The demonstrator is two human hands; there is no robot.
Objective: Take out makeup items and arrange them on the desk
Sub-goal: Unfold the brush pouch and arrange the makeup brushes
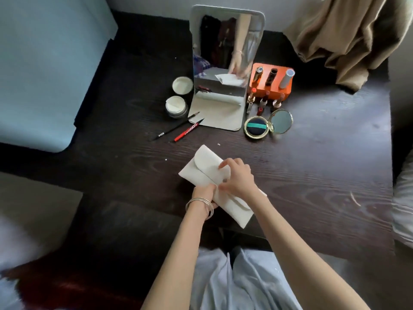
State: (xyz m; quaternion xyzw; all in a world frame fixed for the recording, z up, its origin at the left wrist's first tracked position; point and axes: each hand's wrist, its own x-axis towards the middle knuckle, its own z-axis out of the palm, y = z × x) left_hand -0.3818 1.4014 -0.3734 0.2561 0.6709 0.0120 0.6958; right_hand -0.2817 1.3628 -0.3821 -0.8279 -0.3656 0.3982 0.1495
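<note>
In front of the standing mirror [225, 63], both hands [238, 180] pinch a white pouch [204, 170], apparently opening it for more makeup.

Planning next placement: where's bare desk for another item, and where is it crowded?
Bare: desk right of the white pouch, below the open compact; also left of the pencils. Crowded: around the standing mirror, from jars to orange holder.
</note>
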